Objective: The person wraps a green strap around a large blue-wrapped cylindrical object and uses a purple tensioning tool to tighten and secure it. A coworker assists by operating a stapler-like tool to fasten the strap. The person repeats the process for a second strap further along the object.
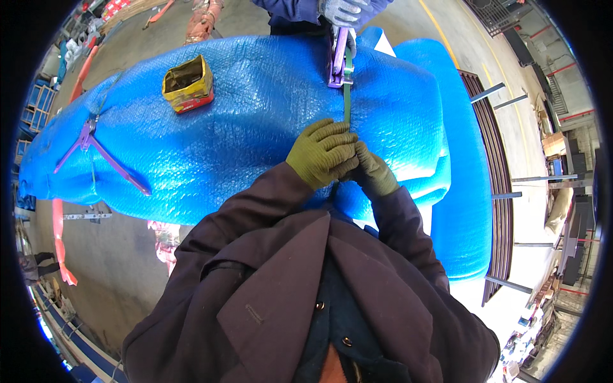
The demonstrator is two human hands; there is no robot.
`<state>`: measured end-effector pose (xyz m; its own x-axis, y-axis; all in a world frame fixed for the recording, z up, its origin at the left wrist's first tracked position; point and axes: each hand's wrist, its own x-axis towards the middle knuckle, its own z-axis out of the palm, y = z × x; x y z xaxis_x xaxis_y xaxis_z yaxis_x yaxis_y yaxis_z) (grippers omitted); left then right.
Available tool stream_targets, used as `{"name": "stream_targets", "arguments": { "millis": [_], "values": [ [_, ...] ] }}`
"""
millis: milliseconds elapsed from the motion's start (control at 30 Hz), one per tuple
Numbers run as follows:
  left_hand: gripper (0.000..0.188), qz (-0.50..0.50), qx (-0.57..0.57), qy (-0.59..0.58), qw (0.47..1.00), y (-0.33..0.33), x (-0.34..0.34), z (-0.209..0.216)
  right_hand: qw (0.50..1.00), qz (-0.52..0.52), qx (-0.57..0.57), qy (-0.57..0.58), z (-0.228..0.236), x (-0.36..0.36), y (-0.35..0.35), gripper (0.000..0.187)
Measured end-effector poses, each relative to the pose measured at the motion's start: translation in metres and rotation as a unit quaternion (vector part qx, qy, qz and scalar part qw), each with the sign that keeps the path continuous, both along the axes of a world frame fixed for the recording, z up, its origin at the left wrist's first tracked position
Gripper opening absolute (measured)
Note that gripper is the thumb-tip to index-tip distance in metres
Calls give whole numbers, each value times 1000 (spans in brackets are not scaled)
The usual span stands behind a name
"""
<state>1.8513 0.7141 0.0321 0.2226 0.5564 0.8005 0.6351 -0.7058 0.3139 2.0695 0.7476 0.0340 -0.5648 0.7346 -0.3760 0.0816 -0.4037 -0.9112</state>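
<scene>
A long bundle in blue plastic wrap (255,127) lies in front of me. A narrow green strap (347,105) crosses it and runs in under my fingers at the near edge. My left hand (324,152), in a yellow-green knit glove, is closed with its fingers bent over the strap. Right beside it, my right hand (375,171) in the same kind of glove closes at the strap too; its fingertips are partly hidden. Across the bundle, a co-worker's gloved hand (341,11) is at a purple strapping tool (336,60) set on this strap.
On the bundle stand a yellow and red open box (188,84) and, farther left, another purple strapping tool (88,139). A second blue-wrapped bundle (469,210) lies to the right, beside stacked dark metal bars (501,191). Orange strips (59,236) hang at the left.
</scene>
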Motion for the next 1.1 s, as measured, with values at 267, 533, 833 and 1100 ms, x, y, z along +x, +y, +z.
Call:
{"name": "stream_targets", "arguments": {
  "millis": [267, 533, 833, 1100],
  "values": [
    [34, -62, -105, -56, 991, 8, -6, -5, 999, -13, 39, 5, 5, 10, 27, 60],
    [44, 18, -148, -72, 986, 57, -30, -8, 983, -34, 164, -75, 27, 10, 107, 55],
    [58, 120, -191, 119, 967, 84, -25, -61, 967, -21, 205, -152, 28, -11, 177, 39],
    [58, 116, -182, 96, 972, 83, -29, -59, 971, 0, 125, -202, 15, -28, 198, 37]
  ]
}}
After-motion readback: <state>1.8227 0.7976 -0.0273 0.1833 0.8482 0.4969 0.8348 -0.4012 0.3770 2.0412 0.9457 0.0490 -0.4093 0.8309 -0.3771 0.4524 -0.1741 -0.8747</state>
